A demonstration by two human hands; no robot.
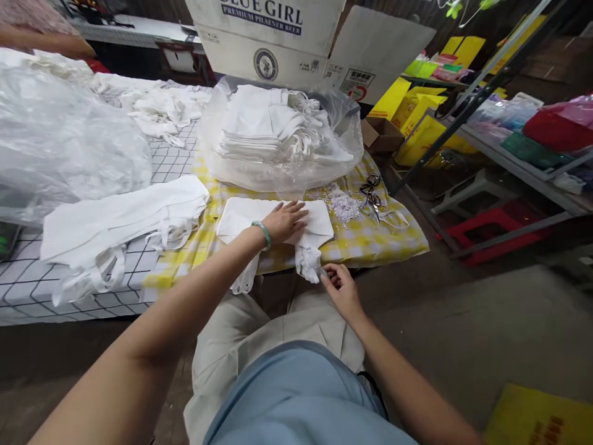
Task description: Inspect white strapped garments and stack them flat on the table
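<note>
A folded white cloth piece (236,213) lies at the front of the table, its white straps (308,262) bunched and hanging over the edge. My left hand (286,221), with a green bangle at the wrist, rests on the cloth, palm down and fingers stretched out. Just beyond the table edge, my right hand (341,287) is closed in a pinch beside the bunched straps. Something small and greyish shows at its fingertips, but I cannot make out what it is. Another strap end (245,278) dangles further left.
Behind the cloth stands a plastic bag (278,176) stacked with white cloth pieces (254,117). Scissors (372,191) and a heap of white scraps (345,205) lie to the right. More strapped cloth (125,213) and a large plastic bag (69,142) are leftward. A metal rack (500,151) stands right.
</note>
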